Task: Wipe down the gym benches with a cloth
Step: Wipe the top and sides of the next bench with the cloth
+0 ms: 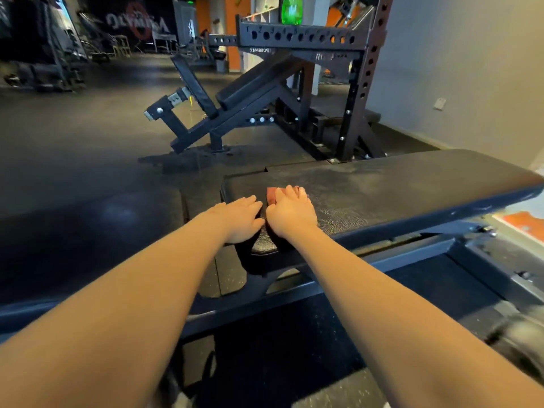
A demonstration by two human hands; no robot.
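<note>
1. My left hand (240, 217) lies flat on the bench pad (397, 187) by its left end, fingers straight and holding nothing; its fingertips almost meet my right hand (290, 213).
2. My right hand presses down on the reddish cloth (272, 194) with fingers laid out over it, not curled round it; only the cloth's far left corner shows past my knuckles.
3. The cloth sits near the pad's left end, between the near and far edges; both wrists cross the near edge.
4. Rightward the pad runs long to its rounded right end; the steel frame (412, 251) lies below its near edge.
5. Past the far edge is dark floor (88, 157); an incline bench (256, 83) and rack (362, 83) stand well apart.
</note>
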